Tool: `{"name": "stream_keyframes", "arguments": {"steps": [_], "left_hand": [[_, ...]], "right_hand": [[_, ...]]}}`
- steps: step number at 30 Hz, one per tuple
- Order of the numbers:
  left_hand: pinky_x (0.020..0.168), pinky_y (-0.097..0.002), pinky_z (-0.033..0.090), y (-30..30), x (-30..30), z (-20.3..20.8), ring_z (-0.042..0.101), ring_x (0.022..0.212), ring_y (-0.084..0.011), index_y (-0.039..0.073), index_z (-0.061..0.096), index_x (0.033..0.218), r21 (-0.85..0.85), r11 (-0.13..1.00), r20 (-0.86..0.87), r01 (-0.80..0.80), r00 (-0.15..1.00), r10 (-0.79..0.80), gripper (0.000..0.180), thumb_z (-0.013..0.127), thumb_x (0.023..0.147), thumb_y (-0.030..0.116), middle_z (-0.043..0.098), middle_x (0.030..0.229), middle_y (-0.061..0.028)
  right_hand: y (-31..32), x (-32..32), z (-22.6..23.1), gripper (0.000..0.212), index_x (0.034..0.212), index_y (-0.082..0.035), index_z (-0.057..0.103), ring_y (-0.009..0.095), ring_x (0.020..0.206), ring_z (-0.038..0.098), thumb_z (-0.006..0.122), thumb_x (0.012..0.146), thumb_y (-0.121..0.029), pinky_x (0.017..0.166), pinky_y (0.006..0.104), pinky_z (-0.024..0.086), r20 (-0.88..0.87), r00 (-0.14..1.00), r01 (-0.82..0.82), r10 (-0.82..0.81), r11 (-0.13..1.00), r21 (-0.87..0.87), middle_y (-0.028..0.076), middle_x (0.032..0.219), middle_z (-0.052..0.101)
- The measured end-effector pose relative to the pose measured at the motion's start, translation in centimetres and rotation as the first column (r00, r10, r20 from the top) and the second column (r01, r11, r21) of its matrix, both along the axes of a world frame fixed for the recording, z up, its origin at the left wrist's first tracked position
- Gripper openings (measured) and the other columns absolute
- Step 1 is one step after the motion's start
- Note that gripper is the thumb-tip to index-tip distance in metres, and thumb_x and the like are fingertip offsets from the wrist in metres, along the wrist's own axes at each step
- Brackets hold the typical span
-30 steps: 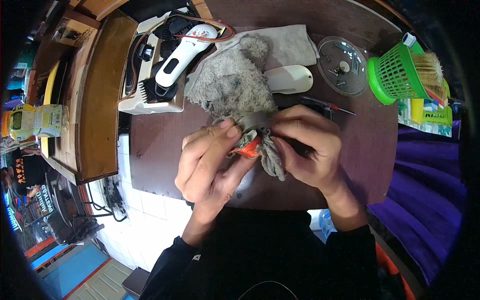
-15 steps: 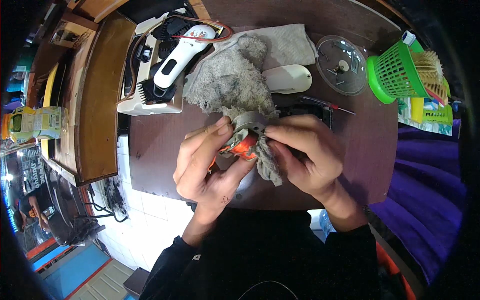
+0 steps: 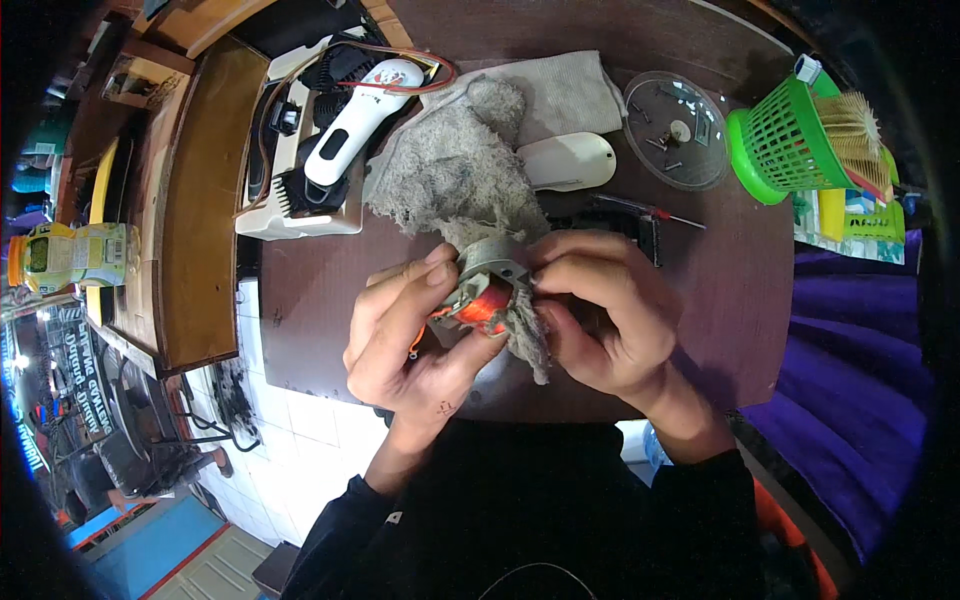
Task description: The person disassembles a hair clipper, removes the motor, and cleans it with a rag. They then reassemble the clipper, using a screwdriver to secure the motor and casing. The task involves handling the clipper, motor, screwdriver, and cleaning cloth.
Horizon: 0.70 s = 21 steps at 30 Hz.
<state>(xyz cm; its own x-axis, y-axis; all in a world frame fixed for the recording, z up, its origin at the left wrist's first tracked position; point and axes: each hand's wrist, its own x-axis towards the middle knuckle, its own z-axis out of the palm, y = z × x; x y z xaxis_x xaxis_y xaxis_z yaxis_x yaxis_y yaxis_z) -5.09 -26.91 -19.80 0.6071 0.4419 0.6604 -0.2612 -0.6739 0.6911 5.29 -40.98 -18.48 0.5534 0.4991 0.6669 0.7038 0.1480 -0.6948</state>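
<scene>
Above the brown table [image 3: 320, 310] — left hand [image 3: 402, 338] pinched a metal part [image 3: 492, 256] with red coil [image 3: 488, 306], right hand [image 3: 622, 312] pinched grey rag [image 3: 526, 345] against it, grip partly hidden — purple curtain [image 3: 838, 365] right, white tiled floor [image 3: 310, 415] left.

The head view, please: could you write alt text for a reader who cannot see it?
A person's left hand grips a metal part with an orange coil while the right hand holds grey cloth against it over a brown table. Beyond: white clipper, dish of small parts, green basket.
</scene>
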Motion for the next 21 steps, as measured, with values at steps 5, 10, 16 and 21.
{"name": "stream_keyframes", "arguments": {"steps": [5, 10, 16, 21], "left_hand": [[0.075, -0.0351, 0.054, 0.2, 0.1, 0.6, 0.067, 0.088, -0.0270, -0.003, 0.067, 0.102, 0.122, 0.993, 0.035, -0.006, 0.999, 0.002, 0.048, 0.088, 0.061, 0.012, 0.067, 0.103, -0.0175], [0.073, -0.0353, 0.054, 0.3, 0.0, 0.9, 0.066, 0.085, -0.0268, -0.004, 0.068, 0.097, 0.210, 0.977, 0.057, -0.033, 0.998, 0.022, 0.044, 0.087, 0.062, 0.013, 0.068, 0.101, -0.0170], [0.072, -0.0352, 0.055, 0.0, 0.3, 0.3, 0.067, 0.083, -0.0271, -0.003, 0.069, 0.094, 0.189, 0.982, 0.103, -0.023, 0.995, 0.004, 0.042, 0.087, 0.062, 0.016, 0.068, 0.099, -0.0164], [0.073, -0.0346, 0.055, -0.1, 0.0, 0.3, 0.067, 0.084, -0.0272, -0.003, 0.069, 0.094, 0.131, 0.991, 0.082, 0.015, 0.996, -0.026, 0.043, 0.087, 0.061, 0.017, 0.068, 0.099, -0.0160]], "right_hand": [[0.0, 0.3, -0.3, 0.026, 0.102, 0.000, 0.063, 0.027, 0.089, 0.067, 0.074, 0.079, -0.006, 0.075, 0.0350, 0.054, -0.010, 0.999, -0.051, 0.052, 0.998, 0.046, 0.014, 0.101, 0.065], [0.0, 0.3, 0.3, 0.027, 0.101, 0.001, 0.061, 0.023, 0.088, 0.066, 0.074, 0.079, -0.007, 0.076, 0.0326, 0.053, -0.133, 0.987, -0.089, 0.090, 0.996, 0.016, 0.014, 0.101, 0.065], [0.1, -0.1, -0.5, 0.028, 0.101, 0.003, 0.057, 0.014, 0.090, 0.060, 0.073, 0.081, -0.009, 0.078, 0.0260, 0.049, -0.474, 0.830, -0.234, 0.294, 0.955, 0.184, 0.011, 0.100, 0.061], [0.2, -0.3, -0.3, 0.032, 0.105, 0.003, 0.060, 0.014, 0.090, 0.060, 0.075, 0.080, -0.009, 0.078, 0.0258, 0.049, -0.567, 0.750, -0.283, 0.342, 0.940, 0.193, 0.011, 0.101, 0.062]]}}
